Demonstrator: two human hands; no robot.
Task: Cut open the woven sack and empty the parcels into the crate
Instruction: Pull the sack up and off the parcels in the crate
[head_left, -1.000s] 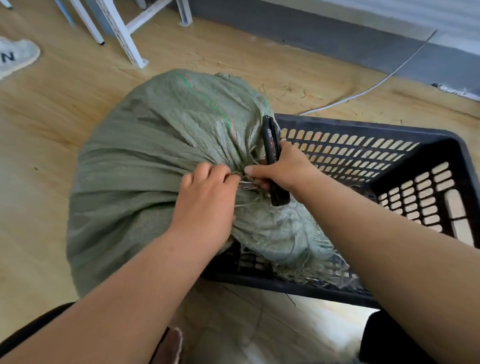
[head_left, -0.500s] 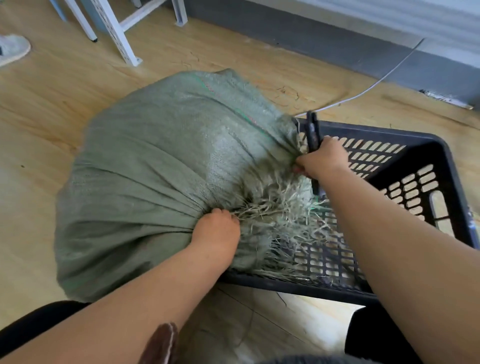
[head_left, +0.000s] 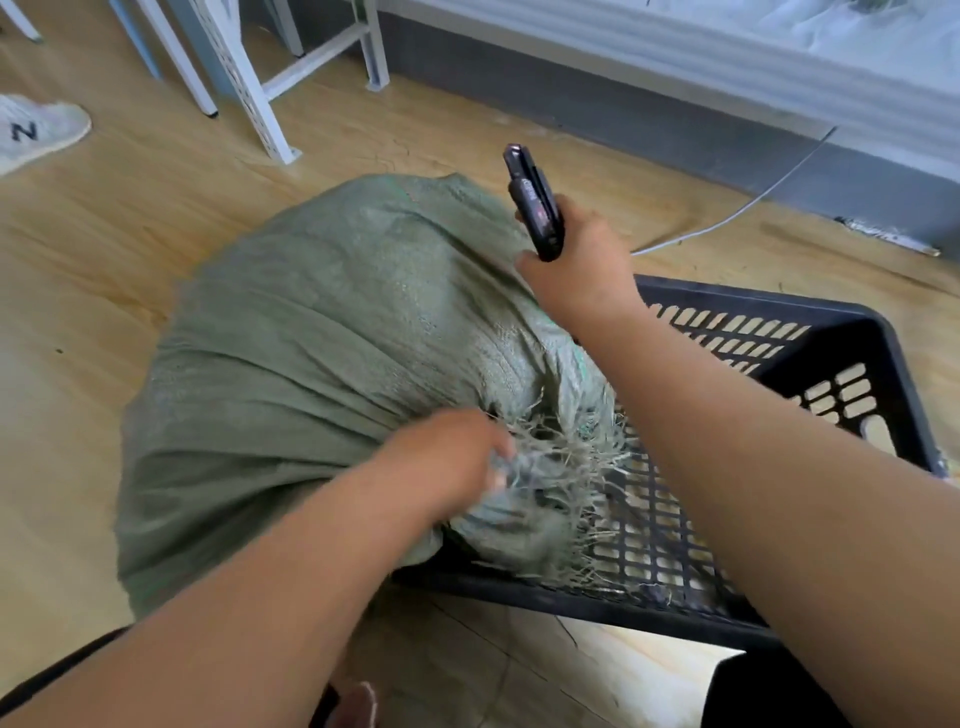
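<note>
Head view | woven sack lies on its side, frayed mouth over crate near wall, so parcels would spill inside | my left hand pinches the mouth fibres, bracing it | my right hand clenches cutter, raised above sack, clear of cloth | no parcels visible.

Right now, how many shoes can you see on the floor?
1. A white sneaker lies at the far left edge, beside the white metal frame. Its mate may be out of view.
</note>
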